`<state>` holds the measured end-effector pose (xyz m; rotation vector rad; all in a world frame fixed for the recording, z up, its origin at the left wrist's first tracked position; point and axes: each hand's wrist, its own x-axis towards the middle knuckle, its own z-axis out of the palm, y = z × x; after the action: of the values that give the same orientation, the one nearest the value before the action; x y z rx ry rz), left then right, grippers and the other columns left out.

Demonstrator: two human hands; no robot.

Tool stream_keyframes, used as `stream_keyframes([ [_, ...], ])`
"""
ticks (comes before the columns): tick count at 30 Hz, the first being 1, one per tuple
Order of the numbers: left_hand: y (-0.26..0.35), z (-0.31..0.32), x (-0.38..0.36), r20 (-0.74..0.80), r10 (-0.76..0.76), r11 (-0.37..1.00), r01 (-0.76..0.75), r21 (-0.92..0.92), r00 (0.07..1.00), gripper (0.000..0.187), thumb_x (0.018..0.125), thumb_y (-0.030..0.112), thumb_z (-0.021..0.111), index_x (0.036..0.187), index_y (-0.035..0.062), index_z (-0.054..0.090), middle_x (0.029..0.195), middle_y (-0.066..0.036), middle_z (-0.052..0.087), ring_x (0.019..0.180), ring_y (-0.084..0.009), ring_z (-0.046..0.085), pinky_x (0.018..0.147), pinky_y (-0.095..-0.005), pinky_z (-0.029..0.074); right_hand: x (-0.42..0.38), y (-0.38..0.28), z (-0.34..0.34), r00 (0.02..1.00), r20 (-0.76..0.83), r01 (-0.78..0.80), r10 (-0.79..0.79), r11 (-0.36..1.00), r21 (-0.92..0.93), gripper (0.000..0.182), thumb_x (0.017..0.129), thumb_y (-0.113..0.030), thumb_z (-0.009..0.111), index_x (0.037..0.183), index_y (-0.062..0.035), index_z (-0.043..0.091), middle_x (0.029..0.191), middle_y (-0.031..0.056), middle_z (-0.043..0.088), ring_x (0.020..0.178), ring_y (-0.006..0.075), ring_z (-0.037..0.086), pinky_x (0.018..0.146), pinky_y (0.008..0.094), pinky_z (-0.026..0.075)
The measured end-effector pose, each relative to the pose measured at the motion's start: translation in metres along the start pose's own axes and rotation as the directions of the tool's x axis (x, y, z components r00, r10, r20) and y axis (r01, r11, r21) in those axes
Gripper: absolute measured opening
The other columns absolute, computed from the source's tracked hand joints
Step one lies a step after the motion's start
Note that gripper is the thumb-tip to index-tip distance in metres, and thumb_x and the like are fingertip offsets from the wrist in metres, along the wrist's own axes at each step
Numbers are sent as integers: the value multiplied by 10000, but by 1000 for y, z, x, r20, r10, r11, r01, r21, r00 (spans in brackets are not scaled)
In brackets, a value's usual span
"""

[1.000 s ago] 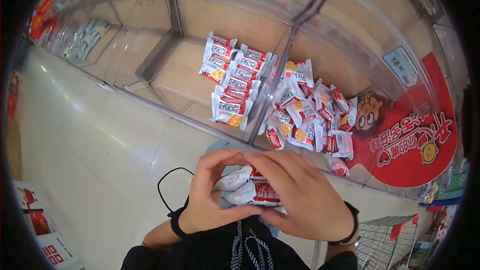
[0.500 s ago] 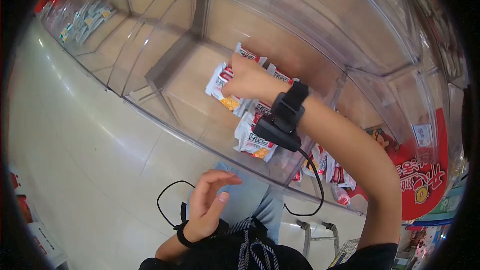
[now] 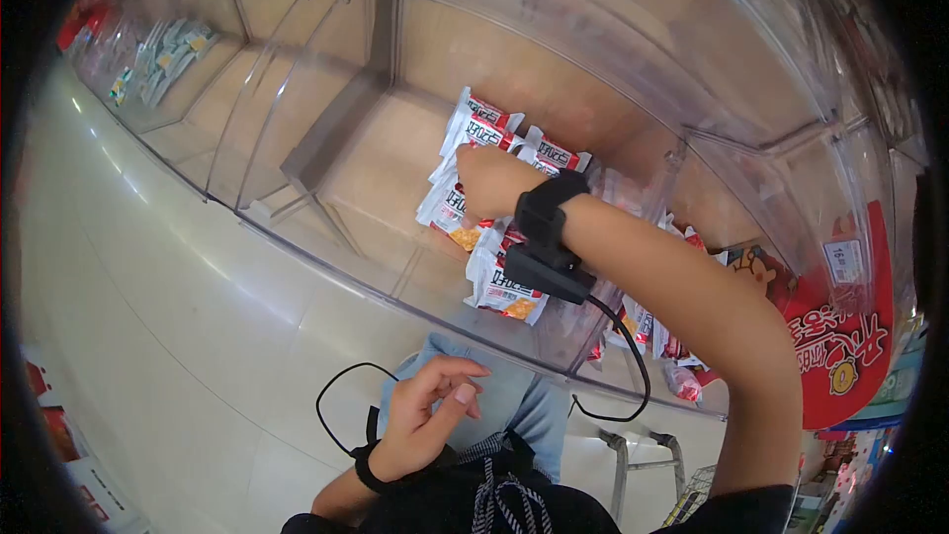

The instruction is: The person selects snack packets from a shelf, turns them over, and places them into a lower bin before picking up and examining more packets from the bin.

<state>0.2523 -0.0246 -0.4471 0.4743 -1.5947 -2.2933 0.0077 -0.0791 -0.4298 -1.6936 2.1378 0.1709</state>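
Note:
Over a cluster of white and red snack packets in a clear bin, my right hand (image 3: 491, 184) has its fingers curled down at the edge of a snack packet (image 3: 447, 210). The fingertips are partly hidden, but the hand appears closed on that packet. Behind it lie another packet (image 3: 484, 117) and one more to the right (image 3: 552, 152). A further packet (image 3: 499, 282) rests nearer the bin's front, below my wrist. My left hand (image 3: 427, 415) hangs before my body, fingers loosely bent and apart, holding nothing.
The clear bin's front wall (image 3: 395, 299) runs between my body and the packets. A grey divider (image 3: 336, 129) stands on the left. More packets lie in the compartment to the right, by a red sign (image 3: 840, 346). A metal cart frame (image 3: 643, 465) is below.
My right hand has shifted slightly down toward me, and the packet at its fingers now lies lower and flatter among the others. My left hand has moved a little right, fingers more bent.

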Motion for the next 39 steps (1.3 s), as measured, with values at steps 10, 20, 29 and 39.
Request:
stream_keyframes([
  [10, 14, 3, -12, -16, -109, 992, 110, 62, 994, 176, 853, 84, 444, 994, -13, 484, 735, -43, 534, 650, -100, 526, 698, -256, 429, -185, -18, -101, 865, -496, 117, -76, 992, 53, 209, 692, -156, 594, 799, 13, 535, 692, 122, 571, 640, 240, 563, 567, 334, 434],
  [20, 9, 6, 2, 125, -108, 994, 103, 45, 986, 161, 851, 89, 442, 964, -12, 497, 780, -48, 531, 646, -101, 514, 696, -256, 424, -194, 122, 24, 912, -223, -250, 344, 898, 363, 883, 585, -377, 705, 1257, -19, 257, 1163, 246, 415, 1089, 307, 418, 895, 320, 342],
  [29, 17, 2, -1, 79, -193, 972, 179, 152, 978, 159, 848, 84, 432, 956, -2, 511, 732, -47, 539, 615, -76, 513, 503, -176, 375, -151, 117, 48, 948, -154, -242, 280, 944, 226, 1105, 441, -381, 789, 1330, -170, 167, 1220, 403, 208, 1169, 481, 235, 950, 422, 274],
  [39, 21, 12, -5, 87, -171, 974, 155, 166, 981, 168, 856, 113, 439, 958, 3, 515, 715, -41, 542, 621, -73, 517, 475, -178, 356, -173, 105, 37, 865, -375, -92, 333, 840, 534, 714, 470, -129, 731, 1120, -92, 439, 1098, 182, 478, 1060, 318, 436, 893, 337, 343],
])
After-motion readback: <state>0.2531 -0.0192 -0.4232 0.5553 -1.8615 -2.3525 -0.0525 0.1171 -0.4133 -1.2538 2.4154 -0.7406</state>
